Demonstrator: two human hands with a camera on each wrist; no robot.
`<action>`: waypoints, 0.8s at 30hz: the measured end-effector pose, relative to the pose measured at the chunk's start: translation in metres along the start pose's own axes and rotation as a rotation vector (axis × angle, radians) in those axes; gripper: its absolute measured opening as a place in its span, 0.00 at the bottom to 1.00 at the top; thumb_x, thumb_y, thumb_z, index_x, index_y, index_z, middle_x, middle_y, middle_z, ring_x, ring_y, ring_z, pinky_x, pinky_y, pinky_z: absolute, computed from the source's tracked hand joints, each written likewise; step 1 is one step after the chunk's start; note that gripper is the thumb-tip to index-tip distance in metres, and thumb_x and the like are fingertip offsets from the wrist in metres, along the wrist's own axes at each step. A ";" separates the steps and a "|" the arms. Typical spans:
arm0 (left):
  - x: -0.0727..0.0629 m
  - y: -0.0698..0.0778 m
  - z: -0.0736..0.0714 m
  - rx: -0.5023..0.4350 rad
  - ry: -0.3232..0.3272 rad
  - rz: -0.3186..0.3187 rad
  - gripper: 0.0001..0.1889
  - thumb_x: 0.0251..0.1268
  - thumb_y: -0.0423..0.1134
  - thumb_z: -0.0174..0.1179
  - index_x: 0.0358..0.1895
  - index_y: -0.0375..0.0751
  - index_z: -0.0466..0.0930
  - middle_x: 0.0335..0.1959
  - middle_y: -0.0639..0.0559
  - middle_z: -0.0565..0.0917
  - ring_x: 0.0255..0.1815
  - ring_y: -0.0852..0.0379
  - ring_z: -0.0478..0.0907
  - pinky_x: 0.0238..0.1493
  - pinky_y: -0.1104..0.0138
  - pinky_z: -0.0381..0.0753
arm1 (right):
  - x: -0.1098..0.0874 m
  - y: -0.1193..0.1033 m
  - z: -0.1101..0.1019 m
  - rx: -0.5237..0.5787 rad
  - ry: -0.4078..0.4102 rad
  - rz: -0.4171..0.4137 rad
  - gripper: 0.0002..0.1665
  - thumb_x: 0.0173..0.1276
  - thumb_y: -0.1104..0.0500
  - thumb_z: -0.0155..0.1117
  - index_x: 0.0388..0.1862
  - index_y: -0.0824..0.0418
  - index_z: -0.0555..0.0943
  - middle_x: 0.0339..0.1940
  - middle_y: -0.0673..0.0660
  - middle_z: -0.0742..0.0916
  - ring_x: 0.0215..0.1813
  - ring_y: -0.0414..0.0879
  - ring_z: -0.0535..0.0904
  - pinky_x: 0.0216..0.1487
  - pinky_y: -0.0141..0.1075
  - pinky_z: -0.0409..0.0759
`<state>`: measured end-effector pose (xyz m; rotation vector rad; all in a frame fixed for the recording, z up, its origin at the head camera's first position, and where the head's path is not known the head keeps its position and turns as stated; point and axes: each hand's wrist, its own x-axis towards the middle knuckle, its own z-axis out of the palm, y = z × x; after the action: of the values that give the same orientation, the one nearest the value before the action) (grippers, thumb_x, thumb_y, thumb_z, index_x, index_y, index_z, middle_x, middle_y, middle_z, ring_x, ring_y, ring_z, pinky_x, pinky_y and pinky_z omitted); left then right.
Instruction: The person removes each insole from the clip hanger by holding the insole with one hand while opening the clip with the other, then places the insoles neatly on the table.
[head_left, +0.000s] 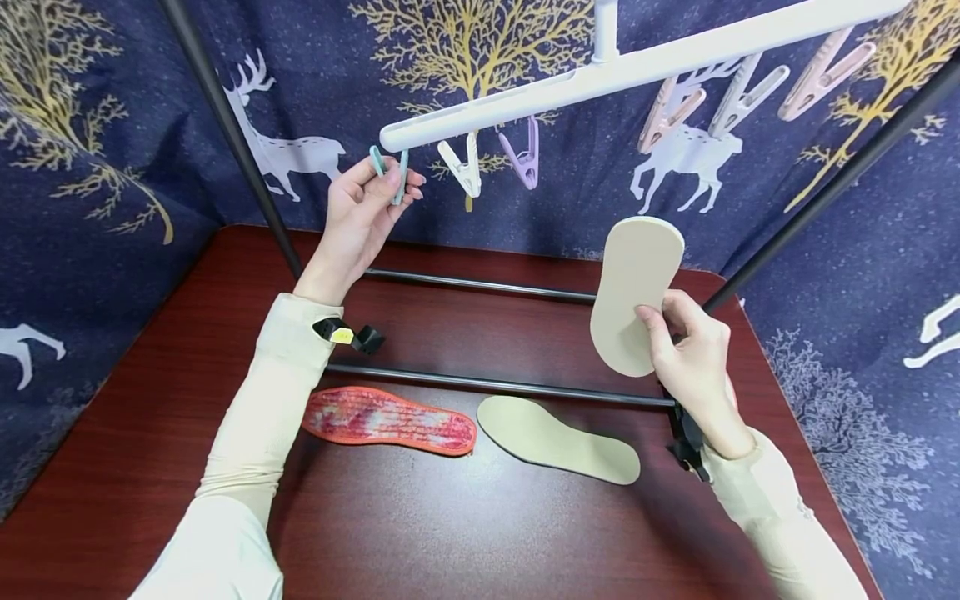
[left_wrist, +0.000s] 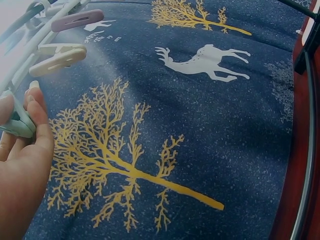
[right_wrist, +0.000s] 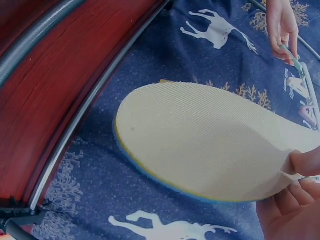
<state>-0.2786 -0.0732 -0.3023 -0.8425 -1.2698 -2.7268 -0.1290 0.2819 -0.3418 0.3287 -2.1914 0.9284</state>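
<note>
beige insole [head_left: 636, 292]: flat, oval-ended, held upright above the tabletop, lower end pinched | teal clothespin [head_left: 390, 173]: hangs at the end of the white hanger bar, squeezed open, first in a row of pegs

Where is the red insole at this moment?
In the head view, the red insole lies flat on the wooden table, left of the beige insole lying beside it, just in front of the near metal bar.

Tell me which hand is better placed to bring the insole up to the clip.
Right. The right hand already holds the insole upright below the rack, while the left hand pinches the green clip.
</note>
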 end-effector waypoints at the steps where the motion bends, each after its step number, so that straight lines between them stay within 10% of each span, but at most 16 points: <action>1: 0.000 0.000 0.000 0.001 0.001 0.000 0.03 0.64 0.30 0.61 0.38 0.34 0.77 0.34 0.44 0.85 0.38 0.53 0.82 0.44 0.69 0.82 | 0.000 0.001 -0.001 -0.001 -0.007 0.005 0.05 0.62 0.70 0.66 0.37 0.67 0.82 0.26 0.60 0.86 0.30 0.22 0.77 0.25 0.17 0.67; 13: 0.001 0.003 0.001 0.036 -0.004 0.000 0.03 0.65 0.31 0.60 0.37 0.36 0.76 0.34 0.45 0.85 0.34 0.56 0.79 0.39 0.72 0.79 | -0.001 0.007 -0.012 0.030 -0.097 0.155 0.05 0.68 0.69 0.58 0.41 0.71 0.78 0.34 0.28 0.80 0.36 0.21 0.78 0.36 0.15 0.71; 24: -0.001 0.001 0.000 0.041 -0.001 -0.012 0.03 0.65 0.31 0.61 0.37 0.36 0.76 0.34 0.45 0.85 0.33 0.55 0.78 0.37 0.72 0.78 | -0.007 0.022 -0.022 0.319 -0.170 0.181 0.09 0.73 0.70 0.48 0.44 0.65 0.76 0.33 0.41 0.82 0.35 0.30 0.81 0.38 0.21 0.76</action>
<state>-0.2777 -0.0738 -0.3025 -0.8347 -1.3306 -2.6996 -0.1226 0.3125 -0.3473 0.3744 -2.2518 1.4021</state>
